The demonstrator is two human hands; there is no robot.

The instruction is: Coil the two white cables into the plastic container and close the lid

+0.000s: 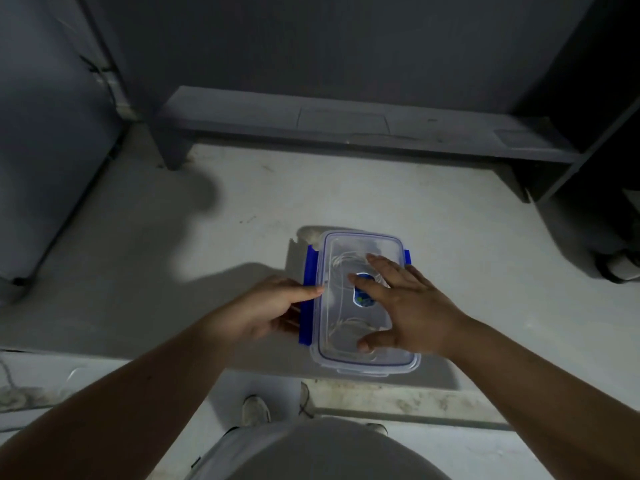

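while my right hand (pixel 405 306) lies flat on the clear lid (pixel 377 355), its fingers are spread wide and it grips nothing; the palm bears down over the right half of the lid, the thumb reaches toward the near edge, and the index finger crosses the blue label (pixel 363 299) at the lid's middle; my right forearm comes in from the lower right, wrist nearly straight. my left hand (pixel 263 310) sits at the left side of the plastic container (pixel 363 370), half curled, index finger stretched out so its tip touches the lid's left rim; the other fingers are bent under toward the long blue clip (pixel 310 289) on that side, which juts outward, but i cannot tell whether they actually pinch it; my left forearm runs up from the lower left corner. the container rests on the pale table (pixel 450 254), close to its near edge, with the lid seated on top; through the clear plastic i see the white cables (pixel 341 261) looped inside, one coil toward the far end and another toward the near end; a second blue clip (pixel 407 256) shows at the right far corner, beside my right fingers. a grey shelf (pixel 346 129) stands at the back of the table, well apart from the container; below the table edge my shoes (pixel 254 410) are on the floor.
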